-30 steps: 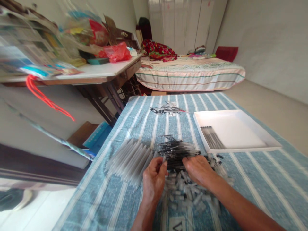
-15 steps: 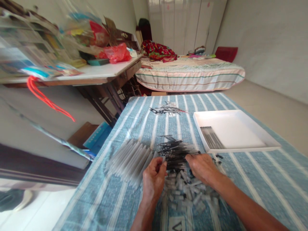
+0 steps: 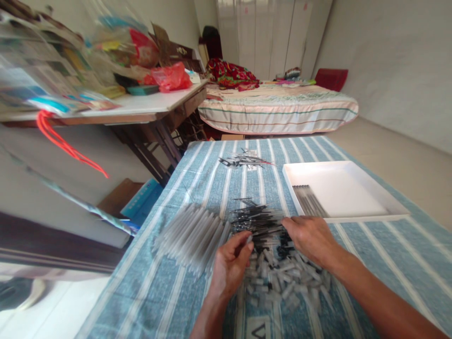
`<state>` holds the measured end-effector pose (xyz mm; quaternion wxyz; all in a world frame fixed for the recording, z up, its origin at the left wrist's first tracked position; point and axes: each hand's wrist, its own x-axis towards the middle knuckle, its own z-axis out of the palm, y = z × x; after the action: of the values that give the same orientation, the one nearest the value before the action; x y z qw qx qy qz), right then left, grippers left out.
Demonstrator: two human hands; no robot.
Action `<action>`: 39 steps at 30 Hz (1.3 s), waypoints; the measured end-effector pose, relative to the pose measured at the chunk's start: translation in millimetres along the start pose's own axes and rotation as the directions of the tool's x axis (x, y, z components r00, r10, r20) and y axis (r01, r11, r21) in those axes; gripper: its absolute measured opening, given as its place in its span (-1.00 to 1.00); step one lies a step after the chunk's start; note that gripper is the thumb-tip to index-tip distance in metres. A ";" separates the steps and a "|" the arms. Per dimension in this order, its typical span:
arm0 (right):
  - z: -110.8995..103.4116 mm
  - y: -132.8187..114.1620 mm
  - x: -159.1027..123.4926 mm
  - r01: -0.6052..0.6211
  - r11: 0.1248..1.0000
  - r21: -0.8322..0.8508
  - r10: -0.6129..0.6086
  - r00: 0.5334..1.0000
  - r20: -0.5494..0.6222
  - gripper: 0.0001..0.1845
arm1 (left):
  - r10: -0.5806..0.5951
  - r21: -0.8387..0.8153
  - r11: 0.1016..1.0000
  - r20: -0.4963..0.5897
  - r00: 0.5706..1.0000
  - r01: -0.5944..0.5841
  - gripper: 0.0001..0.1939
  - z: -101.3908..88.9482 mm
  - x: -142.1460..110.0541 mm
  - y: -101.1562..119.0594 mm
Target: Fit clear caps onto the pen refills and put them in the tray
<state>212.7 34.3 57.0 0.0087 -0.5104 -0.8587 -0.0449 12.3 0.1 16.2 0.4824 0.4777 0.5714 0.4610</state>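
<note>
My left hand (image 3: pixel 233 263) is closed in a pinch at the lower left of the refill pile. The end of a small translucent pen part (image 3: pixel 250 238) shows between its thumb and forefinger. At the right ends of the black pen refills (image 3: pixel 256 219), my right hand (image 3: pixel 312 240) has its fingertips pressed together; what they grip is hidden. Translucent pen barrels (image 3: pixel 194 235) lie side by side left of the refills. Below the refills is a heap of clear pen caps (image 3: pixel 278 282), with small black plugs (image 3: pixel 283 247) above it, beside my right hand.
A shallow white box lid (image 3: pixel 353 188) at the right holds a row of dark-filled pens (image 3: pixel 309 201). More thin refills (image 3: pixel 245 161) lie at the far end of the striped tablecloth (image 3: pixel 208 183). A cluttered desk (image 3: pixel 148 106) stands left, a bed (image 3: pixel 278 110) beyond.
My right hand has moved right and slightly away from me, uncovering the black plugs. My left hand has shifted a little to the right, still pinching the translucent part.
</note>
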 end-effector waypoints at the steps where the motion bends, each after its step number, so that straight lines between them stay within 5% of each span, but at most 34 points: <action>1: -0.2 -0.6 0.1 0.009 1.000 -0.004 -0.009 1.000 -0.005 -0.80 | -0.003 0.003 1.000 0.015 1.000 0.003 -0.68 0.1 -0.4 0.5; 14: -12.0 6.2 -0.3 0.146 0.987 -0.062 -0.155 0.971 -0.182 -0.77 | 0.054 0.184 0.978 0.203 0.978 -0.093 -0.79 -4.7 -4.8 0.5; 22: -15.0 -10.4 1.2 0.234 0.972 0.031 -0.222 0.948 -0.226 -0.81 | -0.094 0.012 0.996 0.258 0.962 0.094 -0.74 -2.6 -8.0 12.0; 27: -17.3 -32.9 -0.8 0.347 0.930 0.117 -0.303 0.909 -0.286 -0.81 | -0.089 -0.096 0.988 0.288 0.954 0.121 -0.70 -4.1 -9.4 14.7; 30: -15.8 -30.7 -3.5 0.340 0.914 0.220 -0.254 0.905 -0.342 -0.71 | -0.050 -0.191 0.976 0.286 0.957 0.108 -0.67 -7.4 -9.1 13.3; 34: -4.7 -13.2 -5.8 0.187 0.927 0.324 -0.115 0.967 -0.228 -0.70 | -0.025 -0.307 0.945 0.271 0.962 0.111 -0.62 -10.6 -7.9 9.8; 39: 11.2 -5.0 -2.8 0.033 0.967 0.252 -0.072 0.987 0.147 -0.74 | 0.005 -0.377 0.920 0.278 0.960 0.104 -0.63 -9.1 -8.6 9.7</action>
<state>210.0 30.5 45.3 0.0047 -0.4841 -0.8689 0.1026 4.9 -7.8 27.6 0.6533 0.4171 0.4087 0.4819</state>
